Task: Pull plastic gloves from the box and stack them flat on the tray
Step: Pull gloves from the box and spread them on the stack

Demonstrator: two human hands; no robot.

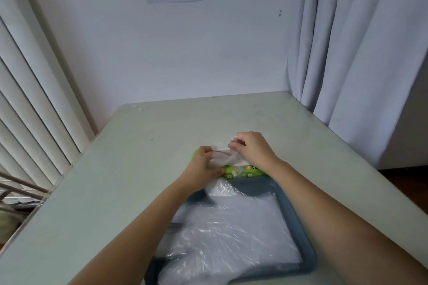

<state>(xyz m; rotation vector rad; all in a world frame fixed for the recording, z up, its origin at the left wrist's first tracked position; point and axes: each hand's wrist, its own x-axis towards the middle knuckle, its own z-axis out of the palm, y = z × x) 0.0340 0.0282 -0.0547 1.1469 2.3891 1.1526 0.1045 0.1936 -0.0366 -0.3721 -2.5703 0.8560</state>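
bottom centre of frame: tray (251, 188) sits on the table (139, 169), long axis running away from the camera, with the stack of gloves (227, 231) lying crinkled over most of it and spilling past the lower-left rim. next out: green box (243, 172) lies crosswise, touching the tray's far edge, long axis left-right. both hands are over the box. left hand (203, 164) is at the box's left end, fingers curled into the glove (222, 155), thumb down near the box front. right hand (252, 148) is slightly further out, above the box's right half, pinching the glove's far edge. the glove is stretched between them, just above the box slot, bunched rather than flat. key relation: the drop zone lies straight back toward the camera from the hands. my read: pull up and clear, then draw it back and lay it lengthwise along the tray. both hands are about equally placed for that.
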